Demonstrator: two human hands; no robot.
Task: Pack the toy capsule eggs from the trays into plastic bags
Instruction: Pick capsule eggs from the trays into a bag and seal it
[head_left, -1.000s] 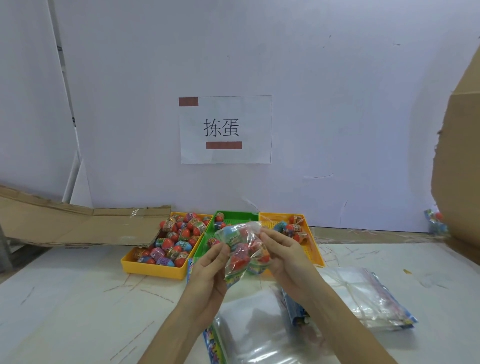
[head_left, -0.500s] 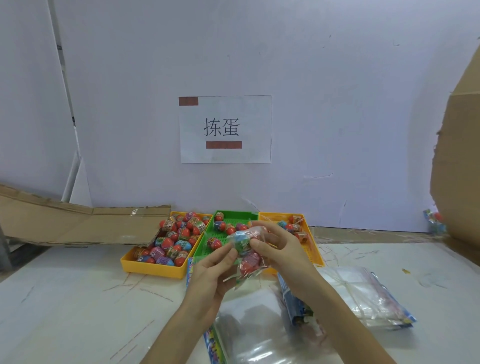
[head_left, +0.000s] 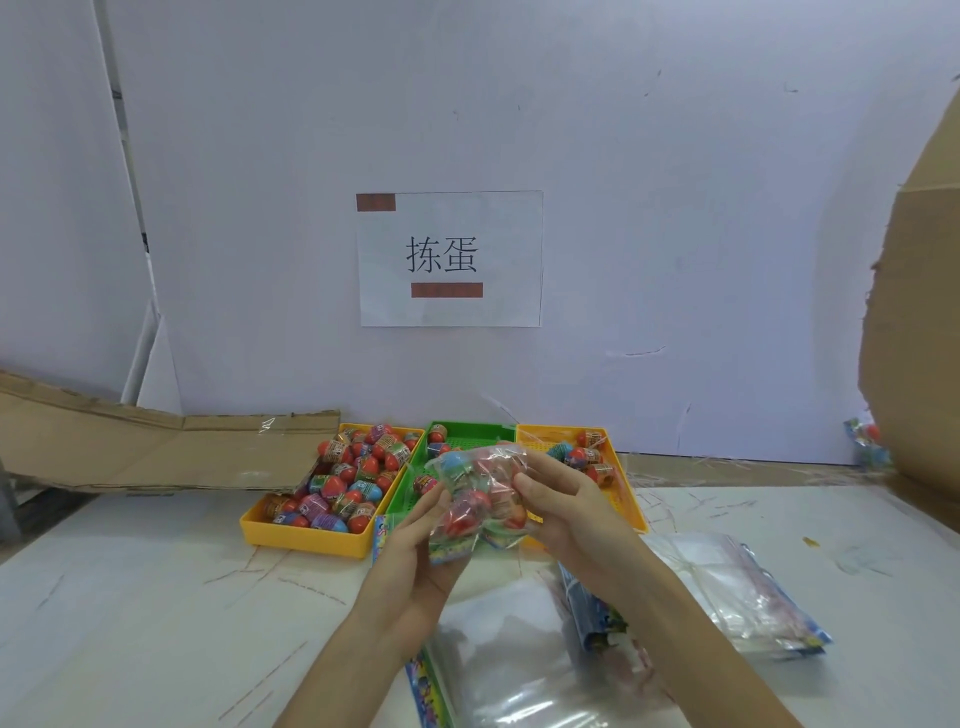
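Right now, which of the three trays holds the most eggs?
The left yellow tray: it is packed with eggs, while the green tray and the right yellow tray hold only a few.

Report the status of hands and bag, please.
Left hand, right hand grip filled bag above table. Left yellow tray holds many eggs. Nothing in the way.

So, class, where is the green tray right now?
In the head view, the green tray sits mid-table by the wall, between the fuller yellow tray on its left and the other yellow tray, partly hidden behind the bag of eggs.
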